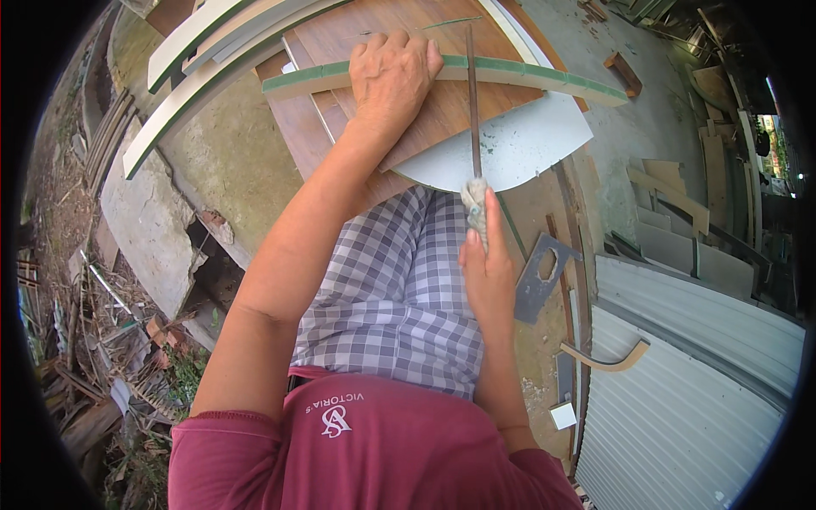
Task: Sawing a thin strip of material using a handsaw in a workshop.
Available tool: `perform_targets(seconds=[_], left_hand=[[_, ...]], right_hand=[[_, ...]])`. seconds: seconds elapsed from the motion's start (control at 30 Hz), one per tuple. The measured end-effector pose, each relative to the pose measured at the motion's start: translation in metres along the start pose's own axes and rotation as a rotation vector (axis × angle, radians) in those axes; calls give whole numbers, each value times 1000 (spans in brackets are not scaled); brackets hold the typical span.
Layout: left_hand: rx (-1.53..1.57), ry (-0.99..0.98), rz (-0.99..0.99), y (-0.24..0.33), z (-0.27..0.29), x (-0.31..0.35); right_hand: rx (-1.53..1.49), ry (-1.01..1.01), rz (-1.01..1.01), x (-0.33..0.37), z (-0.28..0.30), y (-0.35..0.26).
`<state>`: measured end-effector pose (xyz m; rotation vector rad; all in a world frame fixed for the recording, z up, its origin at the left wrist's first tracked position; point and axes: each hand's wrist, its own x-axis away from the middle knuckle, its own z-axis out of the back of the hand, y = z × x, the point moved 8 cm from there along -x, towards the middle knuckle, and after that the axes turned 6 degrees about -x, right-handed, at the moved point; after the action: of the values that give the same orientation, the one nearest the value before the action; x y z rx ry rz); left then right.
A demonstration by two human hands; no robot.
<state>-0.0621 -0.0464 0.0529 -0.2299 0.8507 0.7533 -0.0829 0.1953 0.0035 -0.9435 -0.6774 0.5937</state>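
A long curved strip with a green edge [544, 78] lies across brown wood-grain boards [459, 119]. My left hand [393, 72] is closed over the strip left of its middle, fingers over the far side. In my right hand [489, 263] is a long thin file [474, 110], gripped by its cloth-wrapped handle. The file points away from me, and its shaft crosses the strip's green edge to the right of my left hand. Beneath the boards sticks out a white rounded panel [527, 140] sprinkled with green shavings.
More curved pale strips [195, 93] rest at the upper left. A grey plate with a slot [544, 276] lies right of my knees, near a small curved piece [608, 361] on corrugated sheeting [663, 416]. Broken concrete [153, 221] and scrap wood lie on the left.
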Motion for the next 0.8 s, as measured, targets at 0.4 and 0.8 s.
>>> perform_targets(seconds=[0.4, 0.8], left_hand=[[17, 33, 41, 4, -1, -1], [25, 27, 34, 8, -3, 1]], right_hand=[[100, 46, 42, 5, -9, 23], [95, 58, 57, -62, -8, -24]])
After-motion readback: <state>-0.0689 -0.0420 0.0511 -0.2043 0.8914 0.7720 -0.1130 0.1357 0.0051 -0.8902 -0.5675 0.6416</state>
